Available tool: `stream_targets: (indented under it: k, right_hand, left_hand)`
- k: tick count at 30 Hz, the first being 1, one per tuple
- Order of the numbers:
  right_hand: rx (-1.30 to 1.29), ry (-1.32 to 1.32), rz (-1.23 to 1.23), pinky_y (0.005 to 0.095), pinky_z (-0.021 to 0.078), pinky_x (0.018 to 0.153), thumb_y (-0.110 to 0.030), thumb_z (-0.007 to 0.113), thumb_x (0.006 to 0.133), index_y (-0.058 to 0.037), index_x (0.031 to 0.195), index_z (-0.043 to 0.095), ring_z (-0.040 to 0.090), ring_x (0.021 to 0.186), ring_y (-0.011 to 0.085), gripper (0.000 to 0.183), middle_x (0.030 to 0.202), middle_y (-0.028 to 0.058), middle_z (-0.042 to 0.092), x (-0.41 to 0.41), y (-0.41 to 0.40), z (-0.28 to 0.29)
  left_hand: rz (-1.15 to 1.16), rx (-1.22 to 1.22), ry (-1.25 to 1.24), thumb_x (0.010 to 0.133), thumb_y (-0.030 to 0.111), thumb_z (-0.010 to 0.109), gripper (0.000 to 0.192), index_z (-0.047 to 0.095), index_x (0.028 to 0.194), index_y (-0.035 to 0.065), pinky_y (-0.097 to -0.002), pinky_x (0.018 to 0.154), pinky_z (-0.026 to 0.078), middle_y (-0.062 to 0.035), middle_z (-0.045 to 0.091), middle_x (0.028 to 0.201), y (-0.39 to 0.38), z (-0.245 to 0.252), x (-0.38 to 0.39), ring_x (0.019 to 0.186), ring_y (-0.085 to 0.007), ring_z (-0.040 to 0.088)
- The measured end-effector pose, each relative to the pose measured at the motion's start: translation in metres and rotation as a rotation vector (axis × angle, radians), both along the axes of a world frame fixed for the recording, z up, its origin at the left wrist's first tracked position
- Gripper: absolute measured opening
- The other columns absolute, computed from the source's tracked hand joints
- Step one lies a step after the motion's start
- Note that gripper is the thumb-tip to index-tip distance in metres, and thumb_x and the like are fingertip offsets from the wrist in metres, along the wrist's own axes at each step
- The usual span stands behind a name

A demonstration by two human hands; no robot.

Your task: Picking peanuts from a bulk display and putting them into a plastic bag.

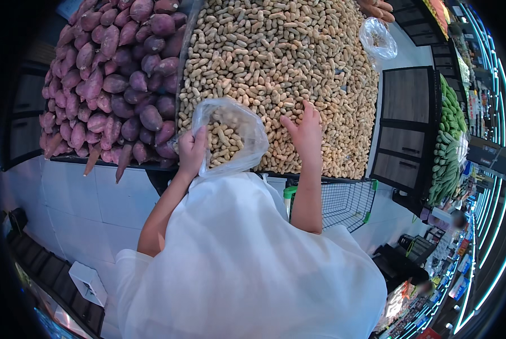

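A clear plastic bag with its mouth spread wide hangs from my left hand, which grips the rim on its left side. Unshelled peanuts lie inside it. My right hand rests at the surface of the big heap of peanuts, right of the bag. Its thumb and fingers are spread apart, and I see nothing held between them. Some fingertips are partly hidden against the heap.
Purple sweet potatoes fill the bin on the left, behind a divider. A shopping cart stands below the peanut bin at right. Another plastic bag is by the far right edge, near another person's hand. Green vegetables lie on a stand farther right.
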State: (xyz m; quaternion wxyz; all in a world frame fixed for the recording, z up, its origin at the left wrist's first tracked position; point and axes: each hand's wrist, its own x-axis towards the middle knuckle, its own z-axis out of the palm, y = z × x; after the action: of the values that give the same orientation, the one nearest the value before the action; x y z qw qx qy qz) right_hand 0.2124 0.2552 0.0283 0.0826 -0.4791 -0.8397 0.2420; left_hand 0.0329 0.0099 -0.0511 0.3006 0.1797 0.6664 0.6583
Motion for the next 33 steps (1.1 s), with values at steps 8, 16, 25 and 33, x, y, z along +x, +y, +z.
stream_targets:
  k: [8,16,25,33]
  right_hand:
    - [-0.009,-0.091,0.078,0.0485,0.0555,0.09,-0.04,0.081,0.088,-0.0081,0.151,0.045,0.065,0.11,0.0421,0.079,0.132,0.0234,0.054,-0.01,0.003,0.007]
    - [-0.006,-0.092,0.018,0.0502,0.0537,0.091,-0.045,0.07,0.097,-0.0116,0.15,0.047,0.064,0.11,0.0428,0.066,0.134,0.0248,0.053,-0.018,-0.006,0.007]
    - [0.07,-0.08,-0.013,0.05,0.0564,0.087,-0.041,0.069,0.097,-0.0134,0.142,0.053,0.067,0.106,0.041,0.056,0.129,0.0199,0.053,-0.016,-0.002,-0.006]
    - [0.081,-0.072,-0.03,0.0504,0.0574,0.084,-0.04,0.068,0.098,-0.0133,0.142,0.052,0.067,0.103,0.0397,0.054,0.132,0.0194,0.051,-0.02,-0.003,-0.006]
  left_hand:
    - [-0.03,-0.019,0.025,0.111,0.031,0.052,0.044,0.053,0.074,0.0082,-0.025,0.053,0.035,0.0036,0.05,0.064,-0.001,-0.002,0.0,0.056,-0.0052,0.044]
    - [0.018,0.01,0.052,0.11,0.028,0.054,0.048,0.05,0.068,0.0047,-0.0291,0.051,0.034,0.0029,0.048,0.059,0.001,0.0,0.002,0.054,-0.0064,0.042]
    - [0.027,-0.008,0.013,0.11,0.027,0.054,0.048,0.05,0.067,0.0059,-0.0279,0.051,0.034,0.0035,0.049,0.06,0.002,-0.002,0.001,0.054,-0.0057,0.042]
    - [0.035,-0.047,0.018,0.109,0.026,0.055,0.048,0.051,0.066,0.0041,-0.029,0.051,0.035,0.0025,0.049,0.057,0.003,0.001,0.002,0.053,-0.0066,0.045]
